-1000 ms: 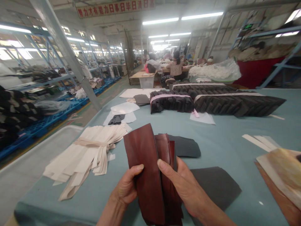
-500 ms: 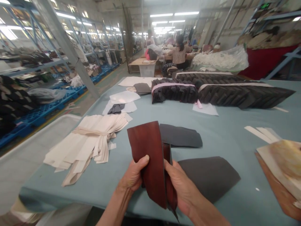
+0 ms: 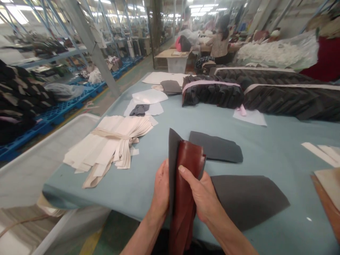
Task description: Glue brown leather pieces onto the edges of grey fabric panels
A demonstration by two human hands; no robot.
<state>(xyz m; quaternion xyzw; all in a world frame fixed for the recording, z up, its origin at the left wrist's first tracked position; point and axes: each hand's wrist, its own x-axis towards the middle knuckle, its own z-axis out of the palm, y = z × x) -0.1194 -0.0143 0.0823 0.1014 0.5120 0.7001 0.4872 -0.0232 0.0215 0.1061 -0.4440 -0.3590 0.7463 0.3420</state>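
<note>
Upright between my hands, over the table's front edge, are several reddish-brown leather pieces [image 3: 187, 187] with dark grey backs. My right hand [image 3: 203, 193] grips them, its thumb lying across the brown face. On the other side, my left hand [image 3: 161, 187] closes round a leather piece whose grey back [image 3: 174, 152] shows; its thumb is hidden. To the right of my hands lie two dark grey pieces flat on the table, a smaller one [image 3: 217, 147] behind and a larger one [image 3: 251, 198] nearer.
A tied bundle of cream strips [image 3: 111, 141] lies on the blue-green table [image 3: 164, 132], at left. Bound rows of black pieces [image 3: 212, 92] stand along the back. White strips [image 3: 320, 154] and a brown-edged stack [image 3: 329, 193] are at right. Another person [image 3: 220, 44] sits farther off.
The brown face on the left piece has turned away, so its grey back now shows. My right thumb has come over the brown leather. The view has shifted slightly right and down.
</note>
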